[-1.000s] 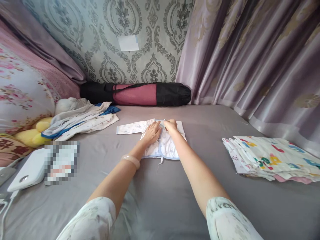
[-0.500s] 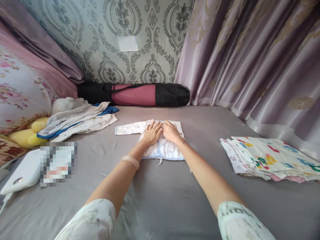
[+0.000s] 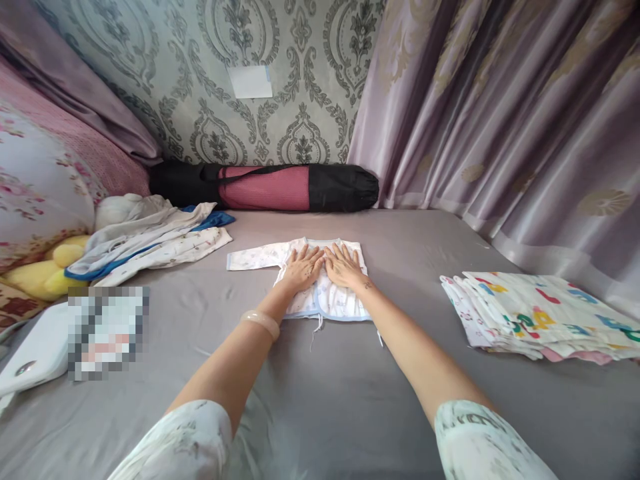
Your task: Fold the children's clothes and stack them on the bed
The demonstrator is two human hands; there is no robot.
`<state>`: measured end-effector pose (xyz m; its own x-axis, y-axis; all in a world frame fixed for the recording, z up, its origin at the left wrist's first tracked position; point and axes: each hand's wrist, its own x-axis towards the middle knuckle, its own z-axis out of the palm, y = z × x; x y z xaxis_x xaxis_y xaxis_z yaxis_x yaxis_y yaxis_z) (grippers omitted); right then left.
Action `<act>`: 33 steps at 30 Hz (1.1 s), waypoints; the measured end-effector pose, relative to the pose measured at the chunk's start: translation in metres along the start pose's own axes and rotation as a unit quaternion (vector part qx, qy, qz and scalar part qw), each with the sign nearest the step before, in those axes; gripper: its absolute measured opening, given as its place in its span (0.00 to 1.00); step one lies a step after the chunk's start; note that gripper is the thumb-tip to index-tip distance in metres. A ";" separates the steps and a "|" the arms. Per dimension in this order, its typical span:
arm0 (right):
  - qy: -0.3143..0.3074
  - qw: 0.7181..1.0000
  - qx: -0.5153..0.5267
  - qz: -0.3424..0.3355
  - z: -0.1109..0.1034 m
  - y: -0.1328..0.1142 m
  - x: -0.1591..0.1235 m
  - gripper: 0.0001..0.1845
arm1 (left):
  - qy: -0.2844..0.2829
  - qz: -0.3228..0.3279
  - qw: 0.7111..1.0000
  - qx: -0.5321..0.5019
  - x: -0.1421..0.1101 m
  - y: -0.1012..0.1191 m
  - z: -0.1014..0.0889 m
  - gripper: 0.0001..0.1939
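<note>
A small white baby shirt (image 3: pixel 345 303) with pale blue trim and a faint print lies spread on the grey bed sheet (image 3: pixel 340 393). Its left sleeve stretches out flat to the left; on the right side no sleeve shows. Thin white ties hang past the lower hem. My left hand (image 3: pixel 303 268) rests flat on the shirt's upper front, fingers spread. Beside it, my right hand (image 3: pixel 343 267) also lies flat on the cloth with its fingers apart. Neither hand grips anything.
To the right lies a stack of folded printed cloths (image 3: pixel 545 313). Loose clothes (image 3: pixel 155 243) and a yellow plush toy (image 3: pixel 45 270) are at the left, near a white power bank (image 3: pixel 37 347) and a blurred-out item (image 3: pixel 110 333). A rolled mat in a bag (image 3: pixel 265 188) lies along the wall.
My right hand has gone from curled fingers near the collar to lying flat with fingers spread. The left hand stays flat on the shirt. The view has shifted slightly.
</note>
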<state>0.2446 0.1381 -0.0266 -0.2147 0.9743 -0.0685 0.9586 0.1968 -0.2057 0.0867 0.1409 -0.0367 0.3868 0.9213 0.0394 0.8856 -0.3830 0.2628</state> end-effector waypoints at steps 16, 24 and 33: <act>0.023 0.994 -0.031 0.101 -0.005 0.030 -0.001 0.36 | -0.012 -0.007 1.000 0.006 -0.001 0.002 -0.003 0.28; 0.050 0.995 -0.053 0.061 -0.009 0.032 0.000 0.35 | 0.021 0.002 1.000 0.015 -0.004 0.002 -0.003 0.28; 0.036 0.996 -0.044 0.062 -0.002 0.035 0.001 0.36 | 0.013 -0.010 0.999 0.030 -0.002 0.004 -0.002 0.27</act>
<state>0.2782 0.1457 -0.0320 -0.0830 0.9964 -0.0177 0.9903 0.0805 -0.1134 0.0890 0.1372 -0.0335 0.3619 0.9303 0.0597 0.9074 -0.3663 0.2059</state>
